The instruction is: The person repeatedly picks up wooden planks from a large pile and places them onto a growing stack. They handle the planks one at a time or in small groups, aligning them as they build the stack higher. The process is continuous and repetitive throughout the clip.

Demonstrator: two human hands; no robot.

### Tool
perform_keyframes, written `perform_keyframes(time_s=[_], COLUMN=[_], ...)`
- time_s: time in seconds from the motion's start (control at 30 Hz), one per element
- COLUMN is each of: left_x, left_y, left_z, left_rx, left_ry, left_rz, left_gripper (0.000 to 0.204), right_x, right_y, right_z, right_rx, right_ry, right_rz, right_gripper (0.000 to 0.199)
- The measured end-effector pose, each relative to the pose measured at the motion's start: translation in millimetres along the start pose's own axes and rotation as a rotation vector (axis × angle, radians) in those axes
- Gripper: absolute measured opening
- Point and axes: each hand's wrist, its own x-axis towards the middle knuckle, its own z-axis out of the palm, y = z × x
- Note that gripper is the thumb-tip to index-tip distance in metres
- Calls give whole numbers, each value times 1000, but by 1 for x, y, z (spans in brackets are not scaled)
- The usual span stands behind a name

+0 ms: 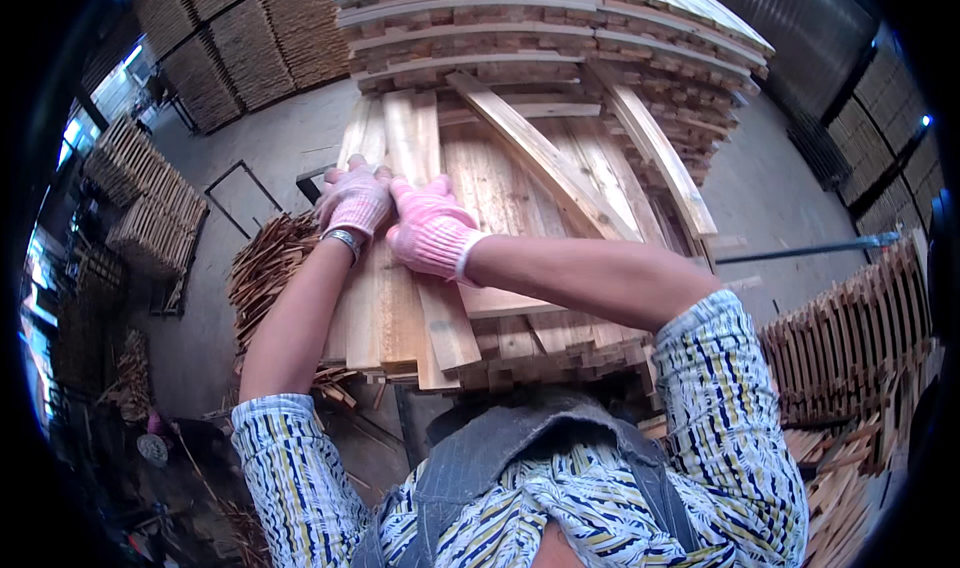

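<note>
Both my hands wear knitted gloves in pink and white and rest side by side on a stack of pale wooden boards (495,183). My left hand (355,203) lies over the boards at the stack's left edge, fingers spread and pointing away from me. Close beside it, my right hand (432,230) presses on a narrow board (447,323) that runs toward me and juts past its neighbours. The thumb and fingers of that hand are apart, though some fingertips are hidden. Further right, a loose board (545,153) lies slantwise across the stack.
Behind the boards rises a tall layered lumber pile (550,43). Another long board (655,148) leans at its right. Scrap sticks (268,278) heap up left of the stack, near a black metal frame (235,193). Slatted wood (850,328) stands at the right.
</note>
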Motion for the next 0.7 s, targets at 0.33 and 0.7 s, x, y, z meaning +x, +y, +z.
perform_keyframes(time_s=[0.33, 0.7], left_x=[-5, -11], left_y=[-18, -10], left_z=[-1, -3], left_rx=[44, 19], left_ry=[4, 8], left_rz=[68, 107], left_gripper=[60, 61], right_x=[-39, -30], right_y=[87, 126], right_z=[-130, -160], right_rx=[-122, -115], right_ry=[-71, -13], right_rz=[-38, 69], right_gripper=[74, 85])
